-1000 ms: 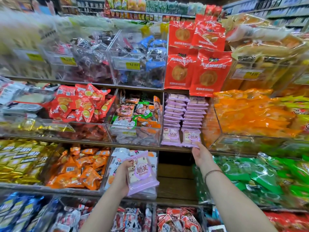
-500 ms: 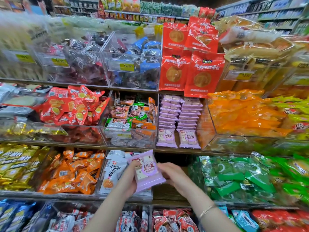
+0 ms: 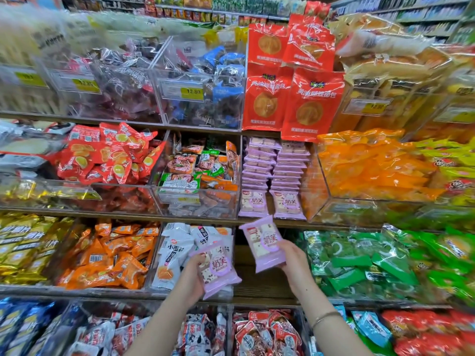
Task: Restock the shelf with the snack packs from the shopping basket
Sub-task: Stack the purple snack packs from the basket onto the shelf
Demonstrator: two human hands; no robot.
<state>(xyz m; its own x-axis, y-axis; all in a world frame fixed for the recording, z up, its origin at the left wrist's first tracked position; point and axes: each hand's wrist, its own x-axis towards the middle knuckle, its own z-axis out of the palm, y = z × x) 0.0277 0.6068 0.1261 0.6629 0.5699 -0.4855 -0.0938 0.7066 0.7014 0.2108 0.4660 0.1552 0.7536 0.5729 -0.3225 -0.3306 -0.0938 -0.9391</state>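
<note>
Shelves point(image 3: 259, 286) are crowding close as the left hand point(image 3: 194, 277) is gripping the lower pack point(image 3: 218, 269), the right hand point(image 3: 295, 263) the upper pack point(image 3: 264, 242), and a careless push is risking toppling the pink stacks point(image 3: 273, 170).

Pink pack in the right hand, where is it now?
Head view, centre: the right hand holds the pink pack just below the pink stacks, left of the green bags.

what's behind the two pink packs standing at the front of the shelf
Two stacks of the same pink packs, laid flat, rise behind the standing packs. Their lowest layers are hidden by those two.
</note>
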